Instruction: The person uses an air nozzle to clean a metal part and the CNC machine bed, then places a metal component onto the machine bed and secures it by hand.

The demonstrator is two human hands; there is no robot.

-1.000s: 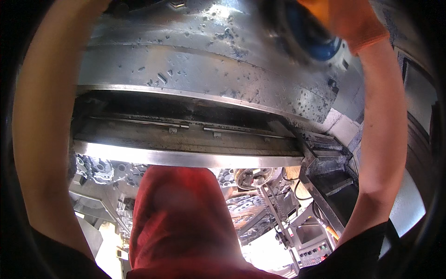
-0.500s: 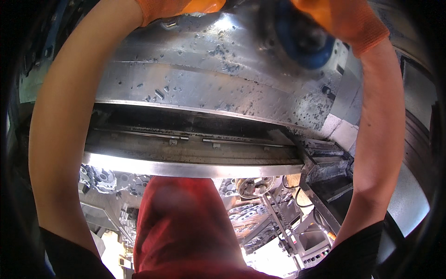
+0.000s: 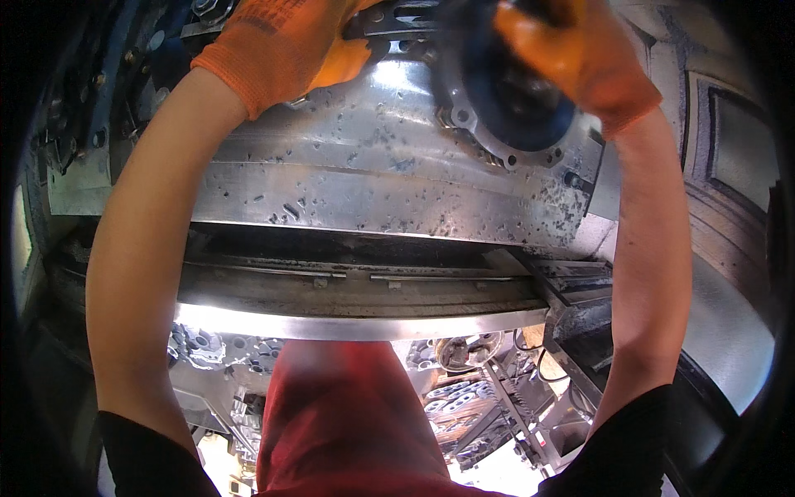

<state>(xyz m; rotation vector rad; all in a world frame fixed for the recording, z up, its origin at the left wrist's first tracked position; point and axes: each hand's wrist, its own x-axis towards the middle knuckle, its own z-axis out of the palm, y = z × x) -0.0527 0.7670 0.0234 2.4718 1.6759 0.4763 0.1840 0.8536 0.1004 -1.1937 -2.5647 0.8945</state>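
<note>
Both my hands wear orange knit gloves and reach to the top of the view. My left hand [image 3: 286, 50] is over the left of the machine, beside a dark slotted metal part [image 3: 406, 23]. Its thumb stands apart from the fingers, which run out past the upper edge. At the upper right my right hand [image 3: 571, 66] has its fingers bent over a round dark part with a blue rim [image 3: 530, 132], smeared by motion. Close against that part shows a grey metal flange with bolt holes [image 3: 468, 120]. What lies under the right fingers is hidden.
Below my hands slopes a worn metal plate [image 3: 331, 195] with scattered chips. A dark trough and a bright metal edge [image 3: 356, 323] run in front of my red apron [image 3: 344, 414]. Metal castings [image 3: 203, 344] lie beyond, lower left. A black frame [image 3: 580, 323] stands at the right.
Hands, plate and trough all sit lower in the view. More of both gloves shows now. The round part and my right hand have shifted left, and the flange shows more fully.
</note>
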